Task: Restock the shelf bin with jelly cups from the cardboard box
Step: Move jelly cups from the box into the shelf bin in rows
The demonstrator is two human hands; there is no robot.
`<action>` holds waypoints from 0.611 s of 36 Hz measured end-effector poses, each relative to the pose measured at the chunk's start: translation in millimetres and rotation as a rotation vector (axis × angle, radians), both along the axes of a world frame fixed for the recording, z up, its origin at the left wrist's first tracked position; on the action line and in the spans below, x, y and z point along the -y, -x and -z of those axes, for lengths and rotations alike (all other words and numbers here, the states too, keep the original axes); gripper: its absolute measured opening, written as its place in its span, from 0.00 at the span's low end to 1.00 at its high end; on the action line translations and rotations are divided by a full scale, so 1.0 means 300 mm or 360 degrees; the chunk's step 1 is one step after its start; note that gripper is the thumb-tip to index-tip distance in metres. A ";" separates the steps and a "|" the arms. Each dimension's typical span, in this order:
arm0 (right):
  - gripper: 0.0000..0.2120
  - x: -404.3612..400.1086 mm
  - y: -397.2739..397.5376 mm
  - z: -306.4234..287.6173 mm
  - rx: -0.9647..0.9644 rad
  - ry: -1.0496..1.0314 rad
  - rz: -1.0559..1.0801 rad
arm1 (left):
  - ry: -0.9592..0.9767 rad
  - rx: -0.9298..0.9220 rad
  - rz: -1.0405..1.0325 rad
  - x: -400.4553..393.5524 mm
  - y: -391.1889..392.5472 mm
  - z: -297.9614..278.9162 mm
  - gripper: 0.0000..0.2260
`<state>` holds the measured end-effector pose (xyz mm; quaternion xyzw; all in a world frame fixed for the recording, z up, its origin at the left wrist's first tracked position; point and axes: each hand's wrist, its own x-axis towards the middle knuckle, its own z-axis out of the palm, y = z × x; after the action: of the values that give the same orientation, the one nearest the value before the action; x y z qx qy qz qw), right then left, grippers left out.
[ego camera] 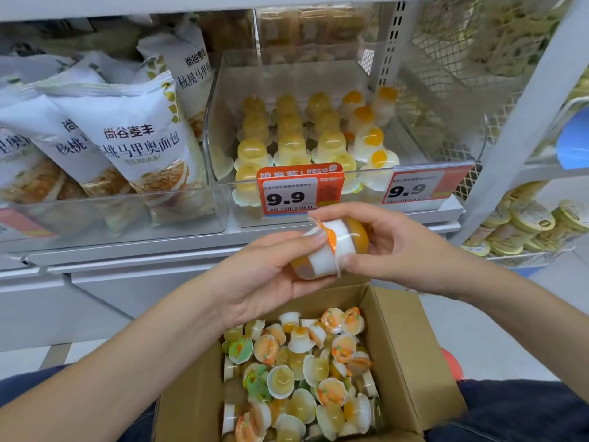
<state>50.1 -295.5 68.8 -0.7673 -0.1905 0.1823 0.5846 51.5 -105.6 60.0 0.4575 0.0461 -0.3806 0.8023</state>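
You're mid-transfer: your left hand [271, 269] and right hand [385, 247] each grasp an orange jelly cup [347, 239] above the cardboard box [411, 339]; next, lift them into the clear shelf bin [220, 129], domes up.

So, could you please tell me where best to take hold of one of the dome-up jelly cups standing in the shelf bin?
Probably by the rounded dome of a front-row jelly cup, coming from above through the shelf bin's open top. The cups stand upside down on their wide rims in tight rows, so the rims are crowded together and only the domes offer fingers clear sides to pinch.
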 end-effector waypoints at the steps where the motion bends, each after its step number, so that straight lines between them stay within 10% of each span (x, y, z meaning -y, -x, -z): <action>1: 0.24 0.003 -0.002 0.000 -0.0010 0.0017 -0.0016 | -0.0037 -0.0001 -0.0005 0.002 0.005 -0.001 0.15; 13: 0.30 -0.016 0.010 0.019 0.0101 0.0184 0.0016 | 0.0044 -0.0086 -0.0076 -0.004 0.035 0.011 0.32; 22: 0.39 -0.017 0.005 0.028 0.0079 0.0033 0.0001 | -0.0022 -0.0042 -0.0186 0.006 0.038 0.009 0.25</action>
<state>48.7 -290.5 60.3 -0.7777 -0.2029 0.1648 0.5718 40.1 -107.4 57.2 0.4546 0.0859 -0.3388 0.8192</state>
